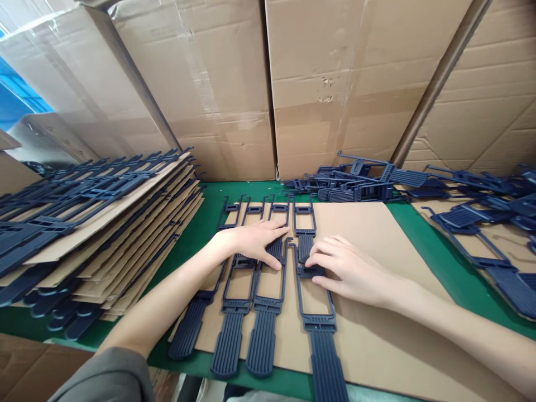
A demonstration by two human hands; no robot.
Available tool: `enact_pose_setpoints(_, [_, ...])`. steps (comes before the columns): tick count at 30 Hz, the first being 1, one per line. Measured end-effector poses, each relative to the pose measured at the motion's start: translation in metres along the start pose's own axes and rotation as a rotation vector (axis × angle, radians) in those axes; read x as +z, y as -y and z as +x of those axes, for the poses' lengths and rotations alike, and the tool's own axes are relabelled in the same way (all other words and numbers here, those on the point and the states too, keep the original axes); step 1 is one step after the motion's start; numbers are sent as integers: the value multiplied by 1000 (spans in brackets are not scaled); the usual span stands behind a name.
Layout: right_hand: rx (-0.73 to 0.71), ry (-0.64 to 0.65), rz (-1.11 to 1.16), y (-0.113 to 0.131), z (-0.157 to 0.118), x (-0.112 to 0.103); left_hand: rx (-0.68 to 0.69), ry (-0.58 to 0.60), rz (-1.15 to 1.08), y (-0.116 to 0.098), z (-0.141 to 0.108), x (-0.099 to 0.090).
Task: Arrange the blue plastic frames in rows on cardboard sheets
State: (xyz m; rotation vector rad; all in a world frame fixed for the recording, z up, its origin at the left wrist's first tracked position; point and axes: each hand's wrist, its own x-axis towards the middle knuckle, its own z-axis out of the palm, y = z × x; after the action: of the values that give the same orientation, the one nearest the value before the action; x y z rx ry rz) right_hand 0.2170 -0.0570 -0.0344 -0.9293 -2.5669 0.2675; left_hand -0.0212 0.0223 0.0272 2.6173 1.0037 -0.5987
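Observation:
Dark blue plastic frames with ribbed, paddle-like ends lie side by side on a cardboard sheet point(368, 223). My left hand point(257, 240) is spread flat over the middle of the rows, its palm and fingers hiding parts of the frames beneath. The thumb reaches toward the crossbar of one plastic frame point(262, 346). To its right, my right hand point(347, 268) has its fingers curled on the crossbar of another plastic frame point(320, 322). That frame's ribbed end extends past the sheet's near edge, and its upper part meets a frame of the far row.
At left stands a tall stack of cardboard sheets point(125, 218) layered with similar frames. A loose pile of frames point(355, 181) lies behind the sheet, and more frames point(481, 223) lie at right. Large cartons point(201, 84) wall off the back of the green table point(422, 245).

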Motion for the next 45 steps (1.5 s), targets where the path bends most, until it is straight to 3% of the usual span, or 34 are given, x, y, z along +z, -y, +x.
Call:
enact_pose_setpoints(7, [-14, -15, -18, 9, -1, 1, 7, -11, -28, 1, 0, 1])
enact_pose_setpoints(14, [78, -137, -41, 7, -2, 13, 19, -6, -40, 0, -2, 0])
enact_pose_setpoints(18, [60, -163, -21, 4, -2, 19, 53, -51, -77, 21, -9, -9])
enact_pose_setpoints(20, [40, -149, -19, 2, -3, 22, -42, -93, -84, 42, -13, -13])
enact_pose_setpoints(24, [62, -81, -11, -1, -5, 27, -414, -108, -29, 83, -20, -16])
enact_pose_setpoints(27, [86, -47, -2, -2, -6, 28, -457, -76, -29, 97, -22, -13])
enact_pose_setpoints(35, [102, -47, 21, -2, -6, 27, -344, -53, -26, 90, -18, -10])
enact_pose_setpoints(45, [114, -24, 45, -2, -4, 23, -351, -53, -15, 91, -17, -10])
